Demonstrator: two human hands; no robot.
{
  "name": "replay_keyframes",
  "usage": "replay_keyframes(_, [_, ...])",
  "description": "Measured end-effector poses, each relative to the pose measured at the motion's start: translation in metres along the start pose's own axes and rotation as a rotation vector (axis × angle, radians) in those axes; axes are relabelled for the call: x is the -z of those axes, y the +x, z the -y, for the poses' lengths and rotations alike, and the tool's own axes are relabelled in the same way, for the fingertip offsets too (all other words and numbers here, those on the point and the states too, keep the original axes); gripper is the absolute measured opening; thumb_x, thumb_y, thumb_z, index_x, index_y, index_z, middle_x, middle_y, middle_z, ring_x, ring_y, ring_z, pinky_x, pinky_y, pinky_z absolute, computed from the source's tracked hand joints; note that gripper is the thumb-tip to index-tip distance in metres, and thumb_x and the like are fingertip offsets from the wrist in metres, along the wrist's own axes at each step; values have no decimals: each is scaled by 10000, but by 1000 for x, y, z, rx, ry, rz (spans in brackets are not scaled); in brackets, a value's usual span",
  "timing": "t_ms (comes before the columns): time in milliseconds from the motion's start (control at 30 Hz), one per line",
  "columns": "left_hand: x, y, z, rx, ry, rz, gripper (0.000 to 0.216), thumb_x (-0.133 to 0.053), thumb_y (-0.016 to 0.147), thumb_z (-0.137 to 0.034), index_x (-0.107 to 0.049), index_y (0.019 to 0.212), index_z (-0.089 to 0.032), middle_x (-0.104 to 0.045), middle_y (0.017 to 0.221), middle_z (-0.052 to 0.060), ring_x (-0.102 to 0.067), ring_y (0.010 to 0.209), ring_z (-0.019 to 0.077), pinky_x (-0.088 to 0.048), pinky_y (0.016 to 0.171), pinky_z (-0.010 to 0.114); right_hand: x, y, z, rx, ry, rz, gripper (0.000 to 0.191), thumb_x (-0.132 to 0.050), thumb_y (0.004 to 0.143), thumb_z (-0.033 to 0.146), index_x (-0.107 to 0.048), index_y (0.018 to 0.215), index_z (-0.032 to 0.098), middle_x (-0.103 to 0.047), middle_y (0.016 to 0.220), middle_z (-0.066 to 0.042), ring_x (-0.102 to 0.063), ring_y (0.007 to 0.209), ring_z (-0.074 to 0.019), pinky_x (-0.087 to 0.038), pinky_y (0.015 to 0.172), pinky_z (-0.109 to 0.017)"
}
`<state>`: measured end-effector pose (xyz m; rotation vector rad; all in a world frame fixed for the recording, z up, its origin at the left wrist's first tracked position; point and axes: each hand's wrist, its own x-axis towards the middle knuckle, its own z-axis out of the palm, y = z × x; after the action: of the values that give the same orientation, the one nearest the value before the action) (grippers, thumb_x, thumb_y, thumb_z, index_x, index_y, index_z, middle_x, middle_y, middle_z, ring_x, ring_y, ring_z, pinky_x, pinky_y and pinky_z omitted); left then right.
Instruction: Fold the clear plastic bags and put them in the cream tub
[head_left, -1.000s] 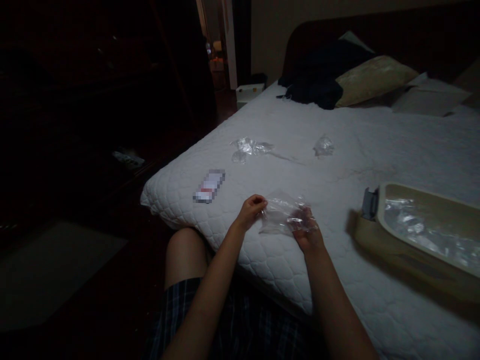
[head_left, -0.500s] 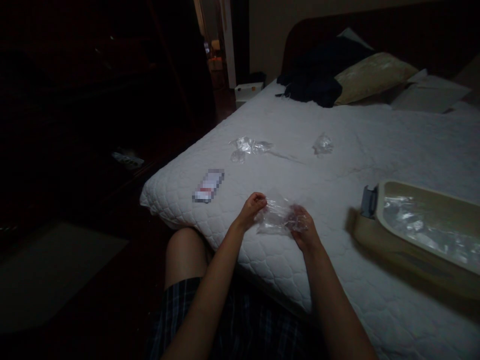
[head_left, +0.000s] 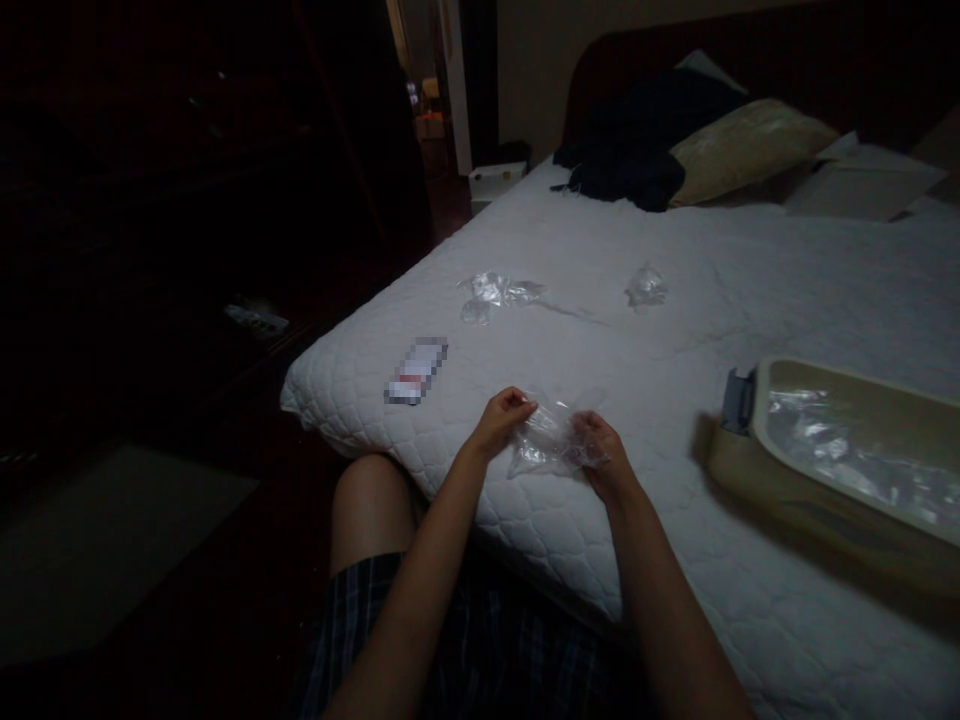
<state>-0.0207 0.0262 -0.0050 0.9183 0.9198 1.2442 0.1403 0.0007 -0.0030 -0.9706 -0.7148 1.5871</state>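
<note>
A crumpled clear plastic bag (head_left: 551, 440) is stretched between my two hands, just above the bed's near edge. My left hand (head_left: 504, 420) pinches its left side between thumb and fingers. On the other side my right hand (head_left: 602, 455) grips the bag, its fingers partly seen through the film. Further back on the white quilted bed (head_left: 720, 310) lie a spread-out clear plastic bag (head_left: 499, 290) and a bunched-up clear one (head_left: 646, 286).
To the right stands a beige plastic bin (head_left: 750, 470) with a grey latch, holding shiny clear plastic. A blurred-out phone-like object (head_left: 417, 371) lies left of my hands. Dark cloth (head_left: 622, 170) and a yellowish pillow (head_left: 750, 150) are at the headboard.
The plastic bag between my hands has shifted shape slightly, its lower edge hanging a little lower. Both hands stay in nearly the same place, still gripping it.
</note>
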Motion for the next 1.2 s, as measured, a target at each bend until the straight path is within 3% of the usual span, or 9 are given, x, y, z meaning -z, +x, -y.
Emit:
replay_keyframes(233, [3, 3, 3, 11, -52, -25, 287, -711, 571, -350, -531, 677, -153, -493, 579, -47, -433, 524, 55, -299, 517, 191, 7, 3, -2, 44, 125, -27, 217, -741, 564, 258, -605, 729, 216, -571, 620, 63, -482, 477, -53, -389, 414, -162])
replay_keyframes(533, [4, 2, -2, 16, -153, -15, 247, -681, 624, -347, -542, 646, -144, -520, 573, -34, -462, 527, 55, -337, 521, 183, 14, 6, -1, 42, 324, -40, 171, -732, 587, 298, -609, 699, 255, -528, 565, 85, -441, 455, -32, -400, 438, -152])
replay_keyframes(767, [2, 5, 0, -26, -190, -132, 303, -661, 641, -409, -521, 655, -141, -473, 564, -46, -434, 495, 41, -341, 476, 162, 14, 9, -2, 75, 258, -68, 195, -679, 649, 398, -627, 756, 244, -506, 526, 83, -460, 455, -39, -413, 466, -167])
replay_keyframes(933, [3, 6, 1, -38, -176, -180, 326, -643, 650, -450, -519, 702, -153, -443, 517, -63, -392, 429, 31, -306, 421, 155, 13, 8, -1, 85, 296, -66, 192, -660, 674, 334, -630, 844, 249, -601, 663, 56, -546, 580, -65, -456, 572, -195])
replay_keyframes(1067, [3, 3, -2, 15, -159, -137, 362, -606, 661, -506, -534, 745, -162, -442, 514, -62, -395, 400, 37, -277, 377, 157, 10, 9, 0, 139, 265, -83, 131, -643, 685, 326, -628, 762, 221, -644, 776, 24, -579, 704, -96, -459, 645, -221])
replay_keyframes(1200, [2, 0, -3, 92, -92, -48, 455, -575, 643, -577, -574, 764, -137, -539, 623, -6, -495, 489, 75, -341, 407, 181, 10, 10, -2, 172, 241, -113, 191, -663, 662, 348, -632, 813, 234, -637, 767, 31, -573, 698, -96, -452, 656, -223])
